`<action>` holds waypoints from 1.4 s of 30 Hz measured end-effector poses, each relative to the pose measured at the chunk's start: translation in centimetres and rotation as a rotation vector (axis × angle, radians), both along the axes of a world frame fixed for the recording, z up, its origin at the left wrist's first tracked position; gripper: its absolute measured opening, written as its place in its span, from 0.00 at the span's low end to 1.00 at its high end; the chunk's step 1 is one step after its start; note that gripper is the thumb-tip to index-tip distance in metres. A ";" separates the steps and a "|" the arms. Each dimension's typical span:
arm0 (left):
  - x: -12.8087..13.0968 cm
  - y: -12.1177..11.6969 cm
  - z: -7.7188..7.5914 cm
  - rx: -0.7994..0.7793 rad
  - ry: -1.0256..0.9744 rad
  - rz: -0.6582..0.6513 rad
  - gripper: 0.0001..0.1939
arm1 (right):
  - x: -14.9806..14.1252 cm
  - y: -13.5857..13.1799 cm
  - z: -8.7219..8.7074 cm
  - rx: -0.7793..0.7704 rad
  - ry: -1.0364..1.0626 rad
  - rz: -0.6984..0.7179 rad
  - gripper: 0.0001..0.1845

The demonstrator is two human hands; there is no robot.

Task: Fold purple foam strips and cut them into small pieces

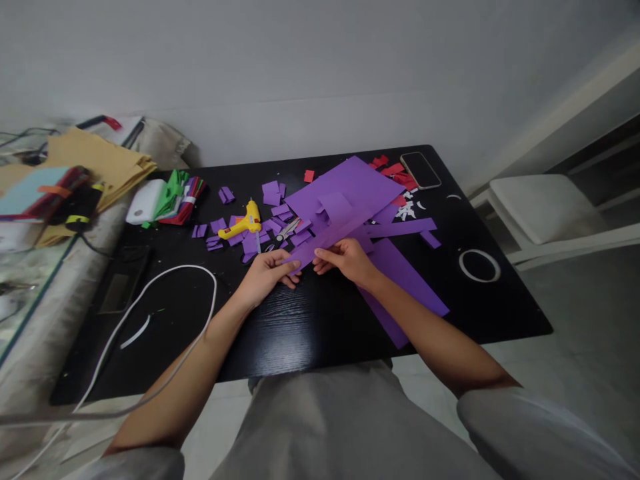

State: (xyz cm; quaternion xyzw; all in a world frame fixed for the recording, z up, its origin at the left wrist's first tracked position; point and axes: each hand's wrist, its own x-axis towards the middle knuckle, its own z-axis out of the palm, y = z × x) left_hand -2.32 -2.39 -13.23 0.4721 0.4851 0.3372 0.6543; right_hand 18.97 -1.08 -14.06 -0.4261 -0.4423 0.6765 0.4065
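Observation:
A long purple paper strip [327, 238] is stretched between my two hands above the table. My left hand [275, 270] pinches its near left end between thumb and fingers. My right hand [345, 260] grips the lower edge of the same strip a little further right. Just behind it lies a large purple sheet [357, 183], with a curled purple piece [336, 207] in front. Under my right forearm another purple sheet [407, 287] lies flat. Beyond my left hand are a yellow hot glue gun [243, 223], scissors [289, 229] and several small purple paper pieces [271, 193].
A white cable [215, 293] loops over the black table [285, 333] at left. Bundled coloured sheets [175, 197] stand at the back left. Red scraps [400, 175], a phone [421, 171] and a white ring [479, 265] lie at right, near a white chair [533, 207].

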 end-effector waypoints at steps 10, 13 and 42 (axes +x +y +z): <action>-0.1 0.1 0.3 -0.001 0.011 0.035 0.15 | 0.2 0.3 0.0 -0.004 0.010 -0.041 0.21; -0.2 0.2 0.3 0.014 0.026 0.032 0.15 | 0.1 0.2 0.0 -0.005 0.013 -0.040 0.22; 0.1 0.2 -0.1 0.102 0.024 0.102 0.13 | 0.4 0.5 -0.2 0.027 -0.005 -0.104 0.21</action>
